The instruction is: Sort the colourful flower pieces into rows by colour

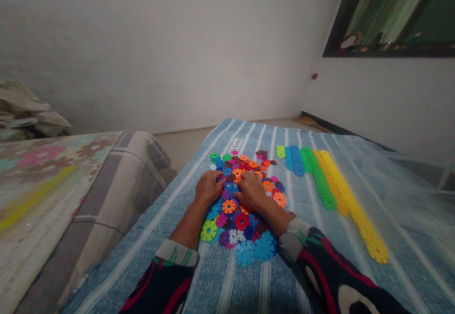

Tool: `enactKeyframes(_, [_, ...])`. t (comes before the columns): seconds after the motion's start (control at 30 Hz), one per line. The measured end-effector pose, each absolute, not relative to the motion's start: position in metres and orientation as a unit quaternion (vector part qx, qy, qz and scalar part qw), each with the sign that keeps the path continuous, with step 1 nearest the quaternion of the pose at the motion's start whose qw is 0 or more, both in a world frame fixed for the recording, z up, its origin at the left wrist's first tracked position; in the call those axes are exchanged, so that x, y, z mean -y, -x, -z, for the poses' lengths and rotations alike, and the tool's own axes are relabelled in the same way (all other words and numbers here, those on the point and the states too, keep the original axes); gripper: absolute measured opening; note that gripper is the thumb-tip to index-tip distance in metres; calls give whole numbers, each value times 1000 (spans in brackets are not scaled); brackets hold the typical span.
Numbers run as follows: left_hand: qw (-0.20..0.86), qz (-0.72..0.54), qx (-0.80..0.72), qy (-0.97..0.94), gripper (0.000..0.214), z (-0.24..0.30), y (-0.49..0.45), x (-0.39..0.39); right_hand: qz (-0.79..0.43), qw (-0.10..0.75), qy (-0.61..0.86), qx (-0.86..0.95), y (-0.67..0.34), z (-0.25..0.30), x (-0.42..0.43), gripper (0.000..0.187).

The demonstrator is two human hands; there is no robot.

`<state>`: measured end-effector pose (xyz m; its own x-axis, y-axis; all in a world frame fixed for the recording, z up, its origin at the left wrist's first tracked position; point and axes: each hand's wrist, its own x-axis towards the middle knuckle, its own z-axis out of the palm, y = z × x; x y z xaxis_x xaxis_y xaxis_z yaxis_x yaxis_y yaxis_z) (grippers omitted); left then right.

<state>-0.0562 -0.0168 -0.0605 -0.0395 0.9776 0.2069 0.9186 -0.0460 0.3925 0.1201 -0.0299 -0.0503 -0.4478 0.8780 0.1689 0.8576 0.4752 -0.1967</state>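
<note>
A: What lay to the left of the disc pile (229, 206)?

B: Farthest from it, a crumpled pale bundle (30, 110); then a floral cloth (35, 160) with pink and brown blooms and a blurred yellow band (39, 195) across it. Closer to the pile, a grey-banded cloth (133, 162) hung in soft folds.

A: And the pile itself?

B: It sat on a blue cloth (163, 231) with a flecked, woven look and pale stripes. The discs were thin and flat, plastic by their look, with notched, petal-like rims, overlapping in orange, red, purple and lime. Larger light-blue discs (245, 253) lay at its near edge.

A: The hands?

B: The left hand (208, 190) was at the pile's left side, fingers curled inward; I couldn't tell whether they pinched a disc. The right hand (253, 191) lay over the pile's right half, fingers bent down and partly hidden, so I couldn't tell there either. Both wrists came out of dark sleeves (161, 281) with grey cuffs (177, 253).

A: To the pile's right?

B: Overlapped discs like scaly ribbons: a short lime row (280, 151), blue rows (297, 162), a green row (322, 186), an amber row (343, 208) and a long yellow row (355, 207). Farther right of the pile was a blurred see-through sheet (398, 176).
</note>
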Motion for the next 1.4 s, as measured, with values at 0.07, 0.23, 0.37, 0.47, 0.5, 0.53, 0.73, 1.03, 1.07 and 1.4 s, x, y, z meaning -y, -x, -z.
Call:
enactKeyframes(0.07, [52,-215,-685,-694,33,60,55,18,-45,120,510,851,-120,51,31,30])
enactKeyframes(0.23, [30,-185,-670,-718,25,55,52,21,-45,112,508,853,-121,49,33,31])
enactKeyframes(0.37, [30,-154,-660,-735,29,52,51,20,-47,112,511,851,-118,46,32,28])
enactKeyframes(0.47, [31,-133,-651,-746,33,52,53,17,-53,112,518,847,-115,44,31,24])
enactKeyframes(0.5, [30,-129,-647,-751,33,52,54,16,-57,109,520,845,-114,43,31,24])
enactKeyframes(0.53, [27,-125,-643,-755,34,52,54,16,-61,107,524,843,-114,42,31,25])
enactKeyframes(0.73, [29,-103,-621,-776,38,48,54,17,-61,100,525,843,-111,38,33,33])
enactKeyframes(1.03, [62,-102,-610,-783,39,48,58,12,-99,123,570,807,-108,41,23,38])
enactKeyframes(1.07, [66,-104,-605,-787,40,48,58,11,-108,131,573,802,-109,40,22,34])
enactKeyframes(1.4, [56,-80,-614,-783,32,47,58,11,-185,193,558,785,-124,28,15,7])
